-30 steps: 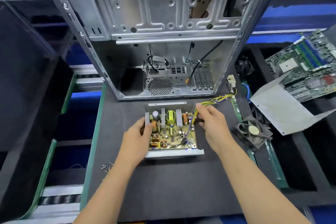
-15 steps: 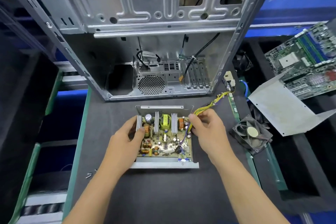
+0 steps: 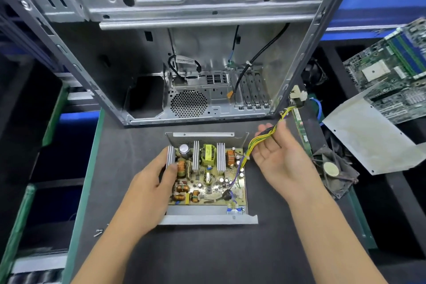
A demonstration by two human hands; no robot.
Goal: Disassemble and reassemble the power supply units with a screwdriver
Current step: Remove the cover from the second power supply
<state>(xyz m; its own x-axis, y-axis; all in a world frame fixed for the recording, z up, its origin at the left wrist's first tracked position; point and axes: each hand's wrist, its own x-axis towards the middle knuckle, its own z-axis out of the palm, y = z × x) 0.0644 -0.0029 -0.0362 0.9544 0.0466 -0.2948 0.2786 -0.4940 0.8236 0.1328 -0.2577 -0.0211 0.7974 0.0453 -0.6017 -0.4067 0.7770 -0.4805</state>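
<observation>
Head view, sole view. Item: power supply unit (image 3: pixel 207 180), cover off, circuit board exposed, recorded on the dark mat (image 3: pixel 207 256) in front of the empty computer case (image 3: pixel 184 64). Left hand (image 3: pixel 149 182) was noted gripping the unit's left edge, thumb by the outer heatsink. Right hand (image 3: pixel 279 157) was noted open, palm up, the cable bundle (image 3: pixel 265 140) draped across its fingers, just right of the unit. Advised: bundle to be kept lifted clear of the board while the chassis is steadied. Against half a second earlier: bundle formerly pinched at the board's edge; hand since opened and drawn rightward.
</observation>
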